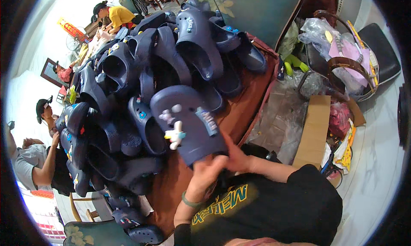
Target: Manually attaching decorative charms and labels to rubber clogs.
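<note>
A navy clog (184,113) is held up in front of my chest, its toe pointing away from me. White and pastel charms and a light-lettered tag sit on its upper. My left hand (206,172), below a green bangle, grips the clog's near end, some fingers hidden in or behind it. Against the near right edge of the same clog, my right hand (235,154) is closed, its fingertips partly hidden. Just beyond, a large heap of similar navy clogs (162,53) covers much of the brown tabletop (171,194).
To the right stand a cardboard box (313,130) with bags beside it and a basket (349,64) of plastic wrap on a black chair. Other people (36,160) sit on the left, and one in yellow (120,17) works at the far side. A green patterned chair back (257,14) stands behind the table.
</note>
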Tool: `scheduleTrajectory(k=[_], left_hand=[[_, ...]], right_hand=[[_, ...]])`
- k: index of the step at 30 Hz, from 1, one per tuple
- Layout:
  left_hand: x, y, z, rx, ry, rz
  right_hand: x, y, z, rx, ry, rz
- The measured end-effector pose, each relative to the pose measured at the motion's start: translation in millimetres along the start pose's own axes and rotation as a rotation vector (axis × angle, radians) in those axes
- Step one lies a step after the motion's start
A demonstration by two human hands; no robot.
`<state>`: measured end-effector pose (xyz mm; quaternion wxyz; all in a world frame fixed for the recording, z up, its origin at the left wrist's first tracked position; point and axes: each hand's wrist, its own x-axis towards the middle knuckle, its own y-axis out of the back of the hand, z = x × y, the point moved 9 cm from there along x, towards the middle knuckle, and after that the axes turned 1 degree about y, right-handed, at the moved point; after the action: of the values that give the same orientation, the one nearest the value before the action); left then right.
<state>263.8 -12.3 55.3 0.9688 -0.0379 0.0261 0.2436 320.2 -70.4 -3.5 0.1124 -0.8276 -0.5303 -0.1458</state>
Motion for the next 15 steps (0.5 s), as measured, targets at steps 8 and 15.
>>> scheduleTrajectory(k=[8,15], left_hand=[[1.4,-40.1,9.3,0.364,-0.447,-0.432],[2.1,34.1,-63.3,0.344,-0.136,-0.076]], right_hand=[[15.4,181.9,-46.2,-0.075,-0.162,0.64],[153.3,311.2,-75.1,0.305,-0.232,0.596]])
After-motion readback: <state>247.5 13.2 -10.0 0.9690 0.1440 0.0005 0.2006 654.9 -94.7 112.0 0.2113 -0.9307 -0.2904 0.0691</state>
